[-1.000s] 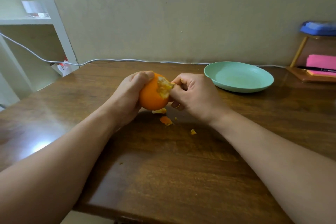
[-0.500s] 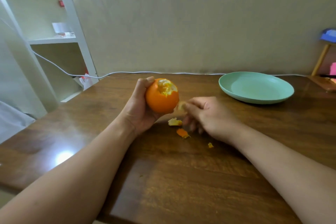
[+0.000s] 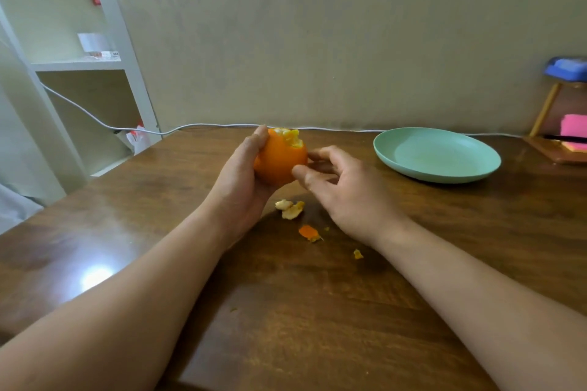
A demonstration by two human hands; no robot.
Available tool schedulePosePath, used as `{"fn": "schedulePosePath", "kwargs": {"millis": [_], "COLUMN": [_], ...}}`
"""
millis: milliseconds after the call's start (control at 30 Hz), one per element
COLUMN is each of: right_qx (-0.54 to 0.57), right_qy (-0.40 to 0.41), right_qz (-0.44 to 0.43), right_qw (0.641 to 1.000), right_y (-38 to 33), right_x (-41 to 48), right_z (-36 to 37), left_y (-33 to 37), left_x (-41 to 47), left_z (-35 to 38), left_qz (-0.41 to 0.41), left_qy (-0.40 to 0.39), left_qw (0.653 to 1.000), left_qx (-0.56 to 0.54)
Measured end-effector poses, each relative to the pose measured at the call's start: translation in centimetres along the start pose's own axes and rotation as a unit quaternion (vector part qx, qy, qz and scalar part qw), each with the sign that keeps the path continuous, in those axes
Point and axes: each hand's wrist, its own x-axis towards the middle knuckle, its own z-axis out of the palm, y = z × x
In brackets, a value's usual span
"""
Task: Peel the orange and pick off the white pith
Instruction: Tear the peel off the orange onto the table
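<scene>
Orange [image 3: 279, 163] (rind torn open at top) held above the worktop [image 3: 317, 311], left grip [image 3: 243, 184] curled round it. Right grip [image 3: 346, 197] loose, fingers apart — thumb tip touching the rind. Peel scraps [image 3: 290, 209] lie beneath; green plate [image 3: 444, 159] off right.

Light is soft and dim; a bright glare patch sits on the worktop [image 3: 95, 276] left of my left hand [image 3: 241, 181], a dark shadow pools just below it, and the shelf [image 3: 76, 65] far left bends from distortion
</scene>
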Motion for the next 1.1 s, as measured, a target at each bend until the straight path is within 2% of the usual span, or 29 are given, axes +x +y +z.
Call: {"fn": "schedulePosePath", "kwargs": {"millis": [100,200,300,367,500,633,700,933,1100], "right_qx": [0.114,0.232,0.244,0.287,0.331,0.264,0.204,0.092,0.018], "right_qy": [0.009,0.019,0.032,0.021,-0.005,-0.016,-0.014,-0.044,-0.051], "right_qz": [0.030,0.056,0.035,0.027,-0.004,-0.030,-0.023,0.021,-0.008], "right_qw": [0.993,0.971,0.969,0.957,0.944,0.964,0.979,0.995,0.999], "right_y": [0.2,0.6,1.3,1.4,1.2,0.8,0.4,0.8,0.7], "right_x": [0.4,0.7,0.9,0.9,0.6,0.3,0.0,-0.1,-0.5], "right_z": [0.4,-0.3,-0.7,-0.6,-0.6,-1.0,-1.3,-2.6,-2.6], "left_y": [-0.6,-0.5,0.3,0.9,1.4,1.6,1.4,0.3,0.2], "left_x": [0.2,0.0,-0.4,-0.6,-1.3,-1.6,-1.7,-1.7,-1.6], "left_z": [-0.3,-0.6,-1.1,-1.3,-1.4,-0.6,-0.3,0.0,0.3], "left_qz": [0.000,-0.010,-0.009,-0.014,-0.044,-0.098,-0.096,-0.074,-0.089], "left_qy": [-0.028,-0.081,-0.118,-0.134,-0.168,-0.162,-0.142,-0.087,-0.095], "left_qw": [0.997,0.991,0.989,0.989,0.982,0.982,0.985,0.992,0.984], "left_qx": [0.065,0.109,0.092,0.064,0.075,0.010,-0.002,0.055,0.123]}}
